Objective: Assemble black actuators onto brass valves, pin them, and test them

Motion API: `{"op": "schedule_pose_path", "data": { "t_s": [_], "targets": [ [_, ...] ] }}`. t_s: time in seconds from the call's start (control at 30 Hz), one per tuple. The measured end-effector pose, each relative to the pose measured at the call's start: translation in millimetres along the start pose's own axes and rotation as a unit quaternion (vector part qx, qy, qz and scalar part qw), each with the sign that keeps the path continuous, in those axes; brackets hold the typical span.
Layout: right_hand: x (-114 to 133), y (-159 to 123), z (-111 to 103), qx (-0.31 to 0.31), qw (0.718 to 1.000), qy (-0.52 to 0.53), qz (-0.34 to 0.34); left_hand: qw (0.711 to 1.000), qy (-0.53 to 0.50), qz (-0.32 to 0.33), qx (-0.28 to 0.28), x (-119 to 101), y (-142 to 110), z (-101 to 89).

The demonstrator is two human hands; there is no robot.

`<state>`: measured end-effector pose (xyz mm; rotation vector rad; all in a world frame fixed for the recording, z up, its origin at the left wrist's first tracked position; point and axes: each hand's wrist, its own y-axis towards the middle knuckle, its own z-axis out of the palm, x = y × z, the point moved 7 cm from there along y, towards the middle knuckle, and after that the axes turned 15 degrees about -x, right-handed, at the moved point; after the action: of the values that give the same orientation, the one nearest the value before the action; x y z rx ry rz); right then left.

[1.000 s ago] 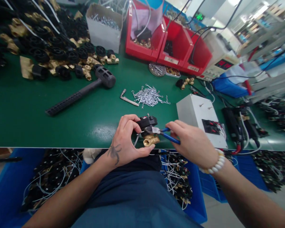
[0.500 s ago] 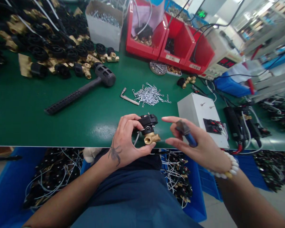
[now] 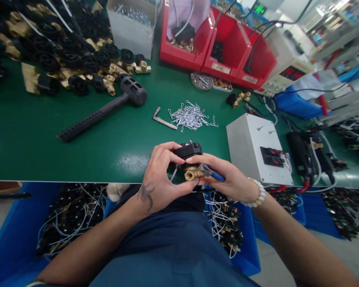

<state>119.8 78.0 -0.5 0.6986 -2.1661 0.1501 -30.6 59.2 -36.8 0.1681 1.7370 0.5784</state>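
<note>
My left hand (image 3: 161,175) grips a brass valve with a black plastic actuator (image 3: 190,153) near the table's front edge, fingers on the black housing and thumb by the brass body. A white cable comes off its left side. My right hand (image 3: 227,177) is closed, with a blue-handled tool (image 3: 217,176) with a grey metal head tucked in it. Its fingertips touch the black part just below the housing; the thumb is beside the brass. Behind lies a pile of small metal clip pins (image 3: 192,115), with a thin grey L-shaped tool (image 3: 164,122) on its left.
A black mallet (image 3: 107,107) lies at the left, before many brass valves (image 3: 74,65). Red bins (image 3: 185,57) and a white box of pins (image 3: 133,34) stand behind. A grey switch box (image 3: 251,147) is to the right. Blue crates (image 3: 8,223) with cabled parts sit below.
My right hand has moved left from open air to the valve, its fingers now touching it and the tool still in it. My left hand keeps its hold.
</note>
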Motion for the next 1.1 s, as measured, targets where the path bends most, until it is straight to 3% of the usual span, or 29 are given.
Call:
{"op": "schedule_pose_path", "data": {
  "t_s": [0.1,0.17,0.23,0.3,0.43,0.47,0.53,0.63,0.67,0.8,0.83,0.97,1.0,1.1],
  "targets": [
    [4,-3,-13,-0.043,0.998,-0.042,0.032,1.000,0.001,-0.012,0.007,2,1,0.4],
    [10,-6,-31,-0.126,0.985,-0.111,0.036,1.000,0.008,-0.016,0.010,4,2,0.5],
    [20,-13,-51,-0.242,0.949,-0.202,0.012,1.000,0.014,-0.010,0.013,4,3,0.7],
    [27,-18,-57,-0.291,0.910,-0.294,-0.026,1.000,0.018,0.000,0.014,4,3,1.0],
    [22,-16,-33,-0.148,0.891,-0.424,-0.069,1.000,0.022,0.007,0.011,3,2,0.9],
    [21,-17,-32,-0.140,0.891,-0.426,-0.068,1.000,0.022,0.004,0.012,4,2,0.9],
    [26,-20,-42,-0.213,0.890,-0.397,-0.065,1.000,0.019,-0.001,0.013,4,2,0.8],
    [32,-27,-53,-0.326,0.866,-0.371,-0.077,1.000,0.015,0.000,0.011,5,2,0.4],
    [31,-27,-51,-0.321,0.866,-0.374,-0.084,1.000,0.014,0.001,0.010,5,2,0.2],
    [20,-16,-29,-0.176,0.892,-0.409,-0.079,1.000,0.018,0.001,0.007,6,2,-0.4],
    [20,-15,-30,-0.180,0.892,-0.408,-0.072,1.000,0.018,0.000,0.008,7,2,-0.3],
    [28,-19,-45,-0.297,0.871,-0.385,-0.073,1.000,0.013,0.005,0.007,6,3,0.3],
    [28,-19,-42,-0.288,0.870,-0.391,-0.083,1.000,0.012,0.008,0.005,5,3,0.5],
    [19,-15,-27,-0.183,0.884,-0.418,-0.105,1.000,0.013,0.007,0.002,6,3,0.9]
  ]
}}
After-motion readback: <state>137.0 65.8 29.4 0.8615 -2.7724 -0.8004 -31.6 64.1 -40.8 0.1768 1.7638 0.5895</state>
